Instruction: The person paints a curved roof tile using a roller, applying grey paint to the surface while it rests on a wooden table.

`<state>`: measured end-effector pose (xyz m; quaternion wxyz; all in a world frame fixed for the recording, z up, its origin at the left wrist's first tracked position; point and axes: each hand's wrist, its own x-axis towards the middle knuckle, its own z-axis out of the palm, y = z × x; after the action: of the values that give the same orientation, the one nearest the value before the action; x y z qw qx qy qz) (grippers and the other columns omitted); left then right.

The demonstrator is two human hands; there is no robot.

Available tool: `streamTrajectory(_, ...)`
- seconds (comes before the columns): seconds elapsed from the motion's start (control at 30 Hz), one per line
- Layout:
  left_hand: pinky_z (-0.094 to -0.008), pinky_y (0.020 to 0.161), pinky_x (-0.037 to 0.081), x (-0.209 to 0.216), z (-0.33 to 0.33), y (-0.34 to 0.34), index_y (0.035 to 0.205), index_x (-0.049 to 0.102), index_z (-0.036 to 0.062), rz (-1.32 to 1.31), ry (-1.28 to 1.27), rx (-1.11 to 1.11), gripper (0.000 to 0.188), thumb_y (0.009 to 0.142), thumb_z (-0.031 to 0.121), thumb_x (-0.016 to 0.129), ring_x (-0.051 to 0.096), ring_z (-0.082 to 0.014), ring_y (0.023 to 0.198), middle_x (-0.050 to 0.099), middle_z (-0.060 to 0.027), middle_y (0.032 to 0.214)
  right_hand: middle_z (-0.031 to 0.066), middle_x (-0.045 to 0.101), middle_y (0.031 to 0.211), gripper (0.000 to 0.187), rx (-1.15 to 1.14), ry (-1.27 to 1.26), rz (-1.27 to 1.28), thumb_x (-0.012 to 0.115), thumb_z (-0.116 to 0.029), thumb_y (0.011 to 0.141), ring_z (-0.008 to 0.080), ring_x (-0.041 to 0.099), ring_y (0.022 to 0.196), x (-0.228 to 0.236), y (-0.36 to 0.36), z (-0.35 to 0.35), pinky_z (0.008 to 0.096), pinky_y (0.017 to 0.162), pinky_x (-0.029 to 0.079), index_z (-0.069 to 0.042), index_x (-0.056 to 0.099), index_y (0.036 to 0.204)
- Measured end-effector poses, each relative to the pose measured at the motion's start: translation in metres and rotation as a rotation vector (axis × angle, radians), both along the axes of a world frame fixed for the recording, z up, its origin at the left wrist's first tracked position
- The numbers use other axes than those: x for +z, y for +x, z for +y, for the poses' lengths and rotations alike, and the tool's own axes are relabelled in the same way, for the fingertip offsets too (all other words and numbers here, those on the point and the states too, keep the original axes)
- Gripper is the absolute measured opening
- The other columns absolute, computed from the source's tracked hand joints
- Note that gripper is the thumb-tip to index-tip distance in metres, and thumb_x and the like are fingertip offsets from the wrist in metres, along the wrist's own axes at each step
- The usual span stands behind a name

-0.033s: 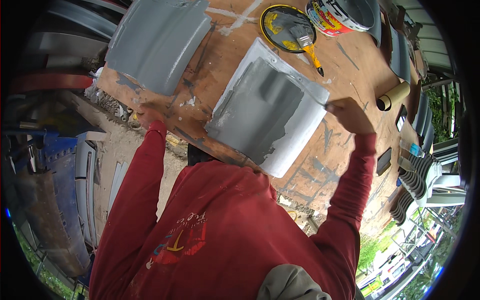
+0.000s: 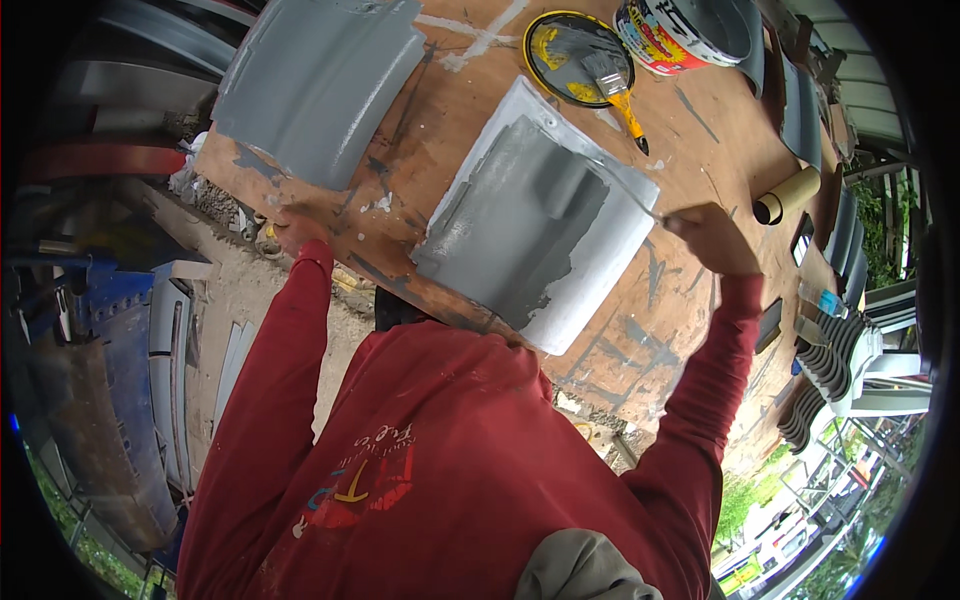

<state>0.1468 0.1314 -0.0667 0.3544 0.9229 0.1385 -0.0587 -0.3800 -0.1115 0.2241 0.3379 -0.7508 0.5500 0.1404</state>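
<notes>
A curved roof tile point(image 2: 600, 260) lies on the wooden table point(image 2: 690, 330) in front of me, most of it coated in wet grey paint and its right side still whitish. My right hand point(image 2: 715, 238), closed, grips a small paint roller point(image 2: 572, 192) by its thin wire frame. The grey roller head rests on the painted part of the tile, and its handle is mostly hidden in my fingers. At the table's left front edge, my left hand point(image 2: 298, 232) is closed over the rim, its fingers only partly visible.
A grey-painted tile point(image 2: 320, 90) lies at the far left. Beyond the middle tile sit a paint-smeared lid point(image 2: 560, 75) with a yellow-handled brush point(image 2: 622, 100) and a paint bucket point(image 2: 680, 35). A cardboard tube point(image 2: 788, 195), phone point(image 2: 803, 235) and stacked tiles point(image 2: 835, 360) are to the right.
My right hand has shifted slightly to the right, and the roller head has moved right and nearer me over the tile. The left hand stays in place.
</notes>
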Motion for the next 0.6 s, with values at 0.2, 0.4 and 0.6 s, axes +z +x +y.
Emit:
streamTrajectory(0.2,-0.0536,0.101,0.048,0.005,0.000,-0.001,0.137,0.061,-0.0023,-0.026,0.015,-0.014,0.075,0.099,0.060,0.045,0.064,-0.0475,0.116,0.066,-0.0294,0.127,-0.0009,0.050,0.061,0.027,0.012,-0.066,0.006,0.067,-0.021,0.098,0.0078,0.046,0.058,0.003,-0.010,-0.002,0.0299,0.055,0.040,-0.002,0.077,0.115)
streamTrajectory(0.4,-0.0531,0.102,0.048,0.006,-0.002,-0.003,0.138,0.058,-0.0051,-0.053,-0.013,-0.044,0.078,0.099,0.061,0.045,0.062,-0.0478,0.119,0.065,-0.0302,0.130,0.0200,0.060,0.072,0.028,-0.012,-0.082,-0.177,0.066,-0.023,0.095,0.0245,0.057,0.065,-0.034,0.045,-0.001,0.0379,0.068,0.048,0.003,0.072,0.101)
streamTrajectory(0.6,-0.0521,0.103,0.048,-0.003,0.004,0.002,0.139,0.057,-0.0064,-0.016,-0.022,-0.014,0.077,0.100,0.059,0.044,0.061,-0.0469,0.121,0.062,-0.0308,0.134,0.0015,0.059,0.062,0.026,-0.194,0.099,-0.050,0.069,-0.025,0.096,0.0112,0.053,0.059,-0.005,0.000,-0.008,0.0333,0.058,0.045,-0.003,0.079,0.103)
